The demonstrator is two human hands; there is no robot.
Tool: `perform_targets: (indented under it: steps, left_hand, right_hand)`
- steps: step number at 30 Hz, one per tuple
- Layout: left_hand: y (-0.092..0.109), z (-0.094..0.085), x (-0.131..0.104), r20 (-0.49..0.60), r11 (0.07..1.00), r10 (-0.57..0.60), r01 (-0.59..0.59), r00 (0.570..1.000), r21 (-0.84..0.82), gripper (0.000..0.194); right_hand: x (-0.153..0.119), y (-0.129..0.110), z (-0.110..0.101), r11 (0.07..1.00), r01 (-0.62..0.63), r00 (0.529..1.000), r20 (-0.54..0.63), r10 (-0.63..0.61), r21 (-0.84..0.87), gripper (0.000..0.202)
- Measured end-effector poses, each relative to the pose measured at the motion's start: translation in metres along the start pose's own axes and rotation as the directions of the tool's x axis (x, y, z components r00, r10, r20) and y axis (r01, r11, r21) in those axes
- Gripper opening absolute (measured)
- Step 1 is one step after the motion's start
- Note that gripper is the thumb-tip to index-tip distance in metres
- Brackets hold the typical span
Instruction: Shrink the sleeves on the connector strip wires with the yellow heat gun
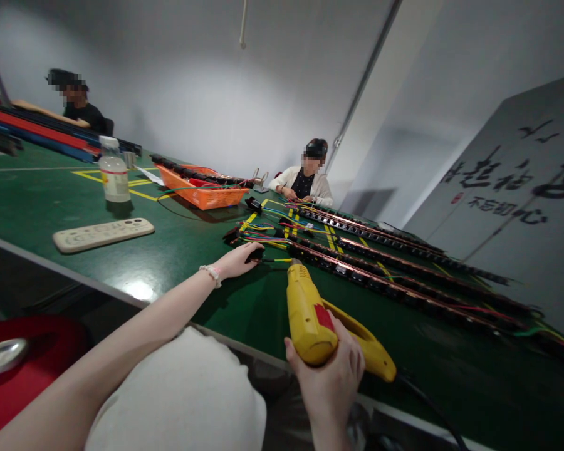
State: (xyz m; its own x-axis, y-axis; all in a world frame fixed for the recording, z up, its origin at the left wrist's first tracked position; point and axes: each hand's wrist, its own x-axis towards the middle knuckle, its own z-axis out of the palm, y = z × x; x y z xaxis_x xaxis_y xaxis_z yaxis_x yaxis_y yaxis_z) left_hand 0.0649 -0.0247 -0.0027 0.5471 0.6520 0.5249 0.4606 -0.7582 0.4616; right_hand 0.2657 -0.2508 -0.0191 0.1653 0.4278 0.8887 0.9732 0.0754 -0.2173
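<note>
Currently the right hand (331, 376) is clamped around a yellow power screwdriver (310, 313), whose tip points ahead of the fingers. Beyond it, the left hand (237, 260) pinches a small black connector (255, 254) between closed fingertips, just beside long black strips (380, 285).

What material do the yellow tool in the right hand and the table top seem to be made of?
The yellow tool, held in the right hand: probably moulded plastic, smooth with a soft gloss. The table top: seemingly a green rubber or vinyl mat, semi-glossy, since it mirrors the lamp.
</note>
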Motion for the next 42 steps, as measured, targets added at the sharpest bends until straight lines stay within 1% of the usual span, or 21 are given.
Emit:
perform_targets:
  steps: [4,9,15,23,29,34,39,42]
  left_hand:
    - [0.0,0.001,0.001,-0.008,1.0,0.004,-0.004,1.0,0.003,0.042]
    - [-0.001,0.002,0.001,-0.016,1.0,0.006,-0.006,1.0,-0.006,0.041]
    - [-0.003,0.003,0.002,-0.019,1.0,0.018,-0.017,1.0,0.022,0.042]
    - [-0.005,0.004,0.002,-0.015,1.0,0.022,-0.023,1.0,-0.008,0.05]
    - [-0.007,0.003,0.001,-0.013,1.0,0.026,-0.026,1.0,-0.009,0.052]
    - [-0.006,0.003,0.001,-0.01,1.0,0.029,-0.029,1.0,0.012,0.05]
    - [-0.004,0.002,0.001,-0.006,1.0,0.019,-0.019,1.0,0.001,0.045]
    - [-0.004,0.002,0.001,-0.008,1.0,0.018,-0.018,1.0,-0.013,0.043]
  right_hand:
    - [-0.001,-0.006,0.001,1.0,-0.015,1.0,0.011,0.014,0.027,0.08]
    - [-0.004,-0.019,0.0,0.997,-0.016,1.0,0.026,0.014,0.069,0.082]
    - [-0.01,-0.034,0.001,0.991,0.024,0.998,0.046,-0.03,0.129,0.084]
    - [-0.012,-0.047,-0.002,0.985,0.066,0.993,0.091,-0.082,0.161,0.085]
    - [-0.012,-0.045,0.0,0.987,0.09,0.991,0.091,-0.103,0.135,0.085]
    - [-0.01,-0.039,-0.001,0.987,0.044,0.996,0.072,-0.056,0.155,0.082]
    - [-0.007,-0.027,-0.004,0.986,0.021,0.996,0.077,-0.034,0.164,0.081]
    - [-0.005,-0.017,-0.003,0.992,0.033,0.996,0.073,-0.043,0.125,0.082]
